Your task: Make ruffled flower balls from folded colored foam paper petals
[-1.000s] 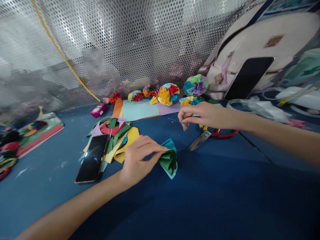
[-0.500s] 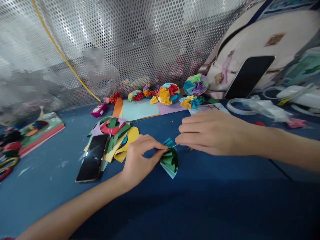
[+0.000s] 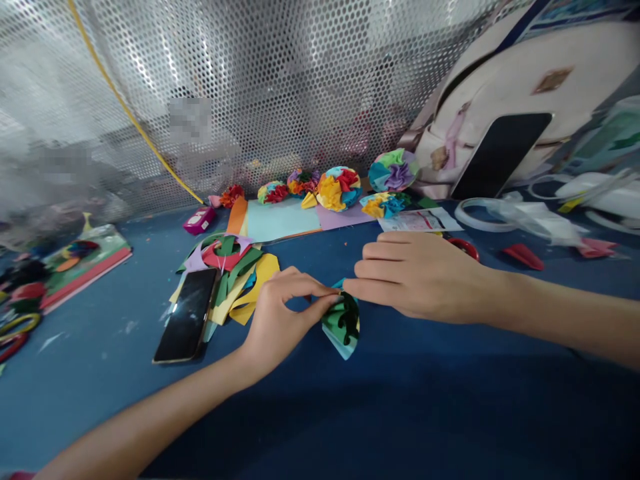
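Note:
My left hand pinches a folded paper piece between thumb and forefinger. Green and light blue layers of it fan out below the fingertips, with ruffled edges. My right hand is closed, fingers curled, its fingertips right against the top of the paper. What those fingertips grip is hidden behind the knuckles. Behind the right wrist shows a red scissors handle, partly covered by the hand.
Left of my hands, a phone lies on coloured paper scraps. Paper pompoms line the back near a perforated metal panel. At right are a propped phone, a backpack and a tape roll. Blue tabletop in front.
My right hand has come down and left, closer to the paper. The thin pale line that showed between its fingertips and the paper is now hidden. The red scissors handle has come into sight.

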A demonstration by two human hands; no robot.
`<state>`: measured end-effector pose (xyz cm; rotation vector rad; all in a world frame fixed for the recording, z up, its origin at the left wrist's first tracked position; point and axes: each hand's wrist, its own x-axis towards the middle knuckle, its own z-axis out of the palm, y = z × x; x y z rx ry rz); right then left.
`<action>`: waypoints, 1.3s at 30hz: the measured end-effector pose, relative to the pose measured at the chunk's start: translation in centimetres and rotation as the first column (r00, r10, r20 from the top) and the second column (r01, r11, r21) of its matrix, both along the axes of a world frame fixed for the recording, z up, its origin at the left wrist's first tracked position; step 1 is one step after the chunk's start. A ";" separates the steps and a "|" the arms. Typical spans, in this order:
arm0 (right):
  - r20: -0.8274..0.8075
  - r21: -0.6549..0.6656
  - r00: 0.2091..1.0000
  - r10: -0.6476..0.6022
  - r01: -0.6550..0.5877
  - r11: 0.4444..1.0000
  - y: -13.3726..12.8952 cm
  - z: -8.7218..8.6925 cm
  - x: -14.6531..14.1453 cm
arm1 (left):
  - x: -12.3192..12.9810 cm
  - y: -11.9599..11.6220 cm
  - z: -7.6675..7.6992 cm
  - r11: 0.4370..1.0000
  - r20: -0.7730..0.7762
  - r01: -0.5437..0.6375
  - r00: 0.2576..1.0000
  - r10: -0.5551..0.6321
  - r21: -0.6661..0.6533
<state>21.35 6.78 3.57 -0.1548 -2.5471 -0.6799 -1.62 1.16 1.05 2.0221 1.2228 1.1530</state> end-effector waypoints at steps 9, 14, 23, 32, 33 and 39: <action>0.044 0.114 0.999 0.010 -0.015 0.993 -0.6 -0.1 -0.1 | 0.0 0.3 0.7 0.998 -0.178 0.042 0.983 -0.035 0.036; 0.014 0.075 1.000 0.001 -0.002 0.997 -0.8 -0.4 -0.3 | -0.1 0.2 0.9 0.984 -0.358 0.064 0.934 -0.001 0.166; -0.014 -0.081 0.999 -0.049 0.048 0.996 -0.6 -0.9 -0.3 | 0.0 0.3 0.9 0.999 -0.222 0.021 0.975 -0.014 0.028; 0.012 -0.126 0.994 -0.109 0.110 0.986 -1.2 -0.6 -0.4 | 0.0 0.4 0.8 0.998 -0.204 0.005 0.979 -0.018 -0.063; 0.021 -0.121 0.993 -0.112 0.114 0.986 -1.2 -0.7 -0.3 | 0.0 0.4 0.8 0.998 -0.212 -0.001 0.977 -0.014 -0.069; 0.029 -0.048 0.996 -0.088 0.089 0.995 -1.1 -0.9 -0.4 | -0.1 0.5 1.2 0.994 -0.259 -0.020 0.966 -0.009 -0.109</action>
